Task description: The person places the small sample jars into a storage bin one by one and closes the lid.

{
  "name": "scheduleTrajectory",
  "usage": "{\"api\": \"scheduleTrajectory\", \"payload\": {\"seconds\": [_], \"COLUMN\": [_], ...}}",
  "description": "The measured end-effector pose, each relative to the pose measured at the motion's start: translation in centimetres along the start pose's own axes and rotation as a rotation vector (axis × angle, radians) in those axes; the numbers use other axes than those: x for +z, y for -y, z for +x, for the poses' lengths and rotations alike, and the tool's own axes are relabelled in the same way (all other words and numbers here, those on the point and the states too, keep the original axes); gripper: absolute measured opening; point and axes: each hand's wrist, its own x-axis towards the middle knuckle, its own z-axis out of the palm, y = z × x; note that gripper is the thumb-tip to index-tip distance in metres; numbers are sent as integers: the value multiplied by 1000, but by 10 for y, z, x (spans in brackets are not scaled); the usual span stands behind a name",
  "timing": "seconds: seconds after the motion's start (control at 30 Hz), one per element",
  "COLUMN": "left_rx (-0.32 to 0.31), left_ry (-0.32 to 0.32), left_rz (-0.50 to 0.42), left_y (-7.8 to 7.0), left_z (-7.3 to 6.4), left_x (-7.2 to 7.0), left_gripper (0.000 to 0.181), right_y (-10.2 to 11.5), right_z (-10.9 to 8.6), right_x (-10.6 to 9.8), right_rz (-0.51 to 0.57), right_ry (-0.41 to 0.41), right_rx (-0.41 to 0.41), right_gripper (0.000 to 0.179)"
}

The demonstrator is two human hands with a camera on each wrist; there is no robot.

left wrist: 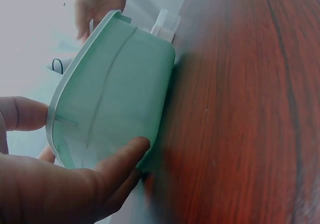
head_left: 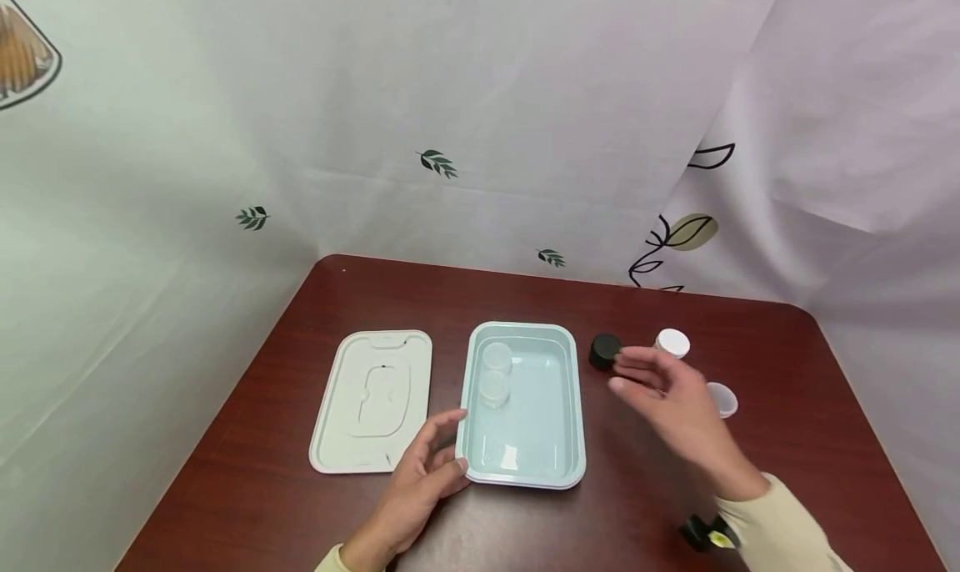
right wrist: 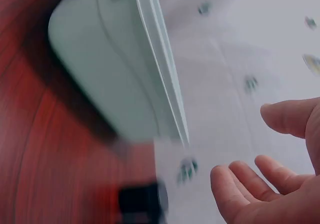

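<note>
A pale blue-green plastic tub (head_left: 540, 413) sits on the table with two small clear round containers (head_left: 494, 388) inside, by its left wall. My left hand (head_left: 423, 480) holds the tub at its lower left side; in the left wrist view the thumb is at the rim and the fingers lie against the outer wall. To the tub's right, my right hand (head_left: 678, 405) hovers above the table with fingers loosely bent and nothing in them. Close to its fingertips is a black round lidded jar (head_left: 604, 352). A white round jar (head_left: 672, 343) stands behind the hand.
A white rectangular lid (head_left: 375, 397) lies flat left of the tub. A translucent round container (head_left: 722, 399) is beyond the right wrist, partly hidden. A dark object (head_left: 697, 534) shows beside the right sleeve. White printed cloth (head_left: 480, 105) hangs behind the table (head_left: 247, 472).
</note>
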Motion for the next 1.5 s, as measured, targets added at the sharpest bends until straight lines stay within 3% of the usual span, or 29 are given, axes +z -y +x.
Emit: {"api": "scheduleTrajectory", "payload": {"seconds": [0.1,0.2,0.3,0.43,0.6,0.77,1.23,1.5], "left_rx": [3,5,1,-3,-6,-2,-2,11], "left_ry": [3,3,0,-4,2,-2,-4,-2], "left_rz": [5,9,12,14,10,12,18,18], "left_y": [-1,-1,-1,-1,0,-1,0,-1], "left_z": [0,-1,-1,-1,-1,0,0,-1], "left_x": [0,1,2,2,2,2,3,4], "left_gripper": [66,66,66,66,66,66,67,66], "right_y": [-15,-36,-54,-68,-81,-94,-122,-126], "right_z": [-11,-19,-25,-32,-34,-34,-36,-36], "right_x": [-29,-53,-69,-82,-95,-99,-88,-82], "right_rz": [-9,87,215,290,185,53,142,255], "right_ry": [-89,-181,-251,-309,-351,-331,-273,-296], "right_rx": [52,95,124,148,227,300,358,323], "right_gripper": [46,39,38,40,43,46,59,54]}}
